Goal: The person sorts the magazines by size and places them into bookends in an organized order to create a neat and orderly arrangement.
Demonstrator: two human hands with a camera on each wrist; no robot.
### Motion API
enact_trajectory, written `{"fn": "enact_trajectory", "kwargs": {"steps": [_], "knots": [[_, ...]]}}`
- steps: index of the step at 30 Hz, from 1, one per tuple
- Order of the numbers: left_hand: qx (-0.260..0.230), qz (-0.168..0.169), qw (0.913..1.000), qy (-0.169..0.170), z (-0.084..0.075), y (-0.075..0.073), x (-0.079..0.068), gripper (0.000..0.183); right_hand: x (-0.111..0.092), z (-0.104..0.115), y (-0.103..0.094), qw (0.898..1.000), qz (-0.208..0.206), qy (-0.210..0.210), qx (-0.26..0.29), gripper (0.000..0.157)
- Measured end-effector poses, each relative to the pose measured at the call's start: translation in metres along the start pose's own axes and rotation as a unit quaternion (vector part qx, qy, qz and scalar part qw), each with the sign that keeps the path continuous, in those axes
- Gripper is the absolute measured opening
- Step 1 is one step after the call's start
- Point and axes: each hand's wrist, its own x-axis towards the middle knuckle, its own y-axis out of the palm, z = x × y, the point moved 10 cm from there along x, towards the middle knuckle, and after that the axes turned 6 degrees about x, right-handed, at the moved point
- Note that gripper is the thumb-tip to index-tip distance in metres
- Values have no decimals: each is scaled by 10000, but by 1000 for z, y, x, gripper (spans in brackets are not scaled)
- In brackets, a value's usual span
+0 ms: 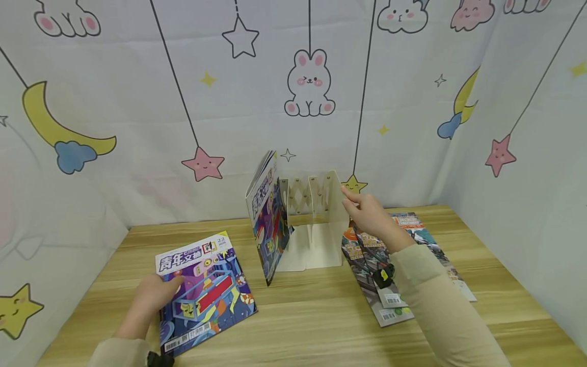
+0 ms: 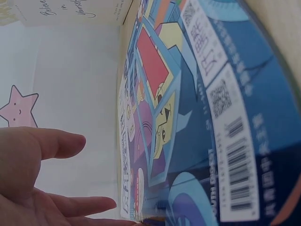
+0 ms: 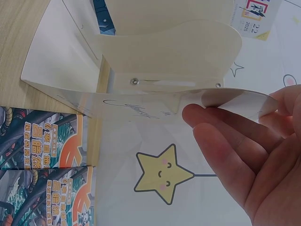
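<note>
A cream expandable book rack (image 1: 338,219) with riveted lattice at its back stands mid-table. My right hand (image 1: 369,214) pinches the upper edge of its right end panel (image 3: 141,104); in the right wrist view the thumb and fingers lie on opposite sides of that panel. A magazine (image 1: 267,224) stands upright at the rack's left end, its purple-blue cover facing left. Flat on the table at the left lies a magazine (image 1: 217,293) with the same cover. Over its left edge is my left hand (image 1: 153,295), fingers extended and gripping nothing; contact with the cover cannot be told.
To the right of the rack, magazines (image 1: 382,306) with dark covers lie flat and overlapping, partly beneath my right forearm. A white curtain (image 1: 257,102) printed with rabbits, stars and moons hangs behind and beside the wood-grain table (image 1: 302,326).
</note>
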Motion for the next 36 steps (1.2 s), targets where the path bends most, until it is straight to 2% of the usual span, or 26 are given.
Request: {"fn": "enact_trajectory", "kwargs": {"steps": [17, 32, 36], "knots": [[-186, 97, 9996, -208, 7, -4, 0, 69, 0, 1, 0, 9999, 36, -17, 93, 52], [-199, -43, 9998, -49, 11, -8, 3, 63, -1, 0, 0, 9999, -15, 88, 58, 52], [-246, -33, 9996, -130, 14, -7, 6, 60, -1, 0, 0, 10000, -12, 61, 9, 52]]}}
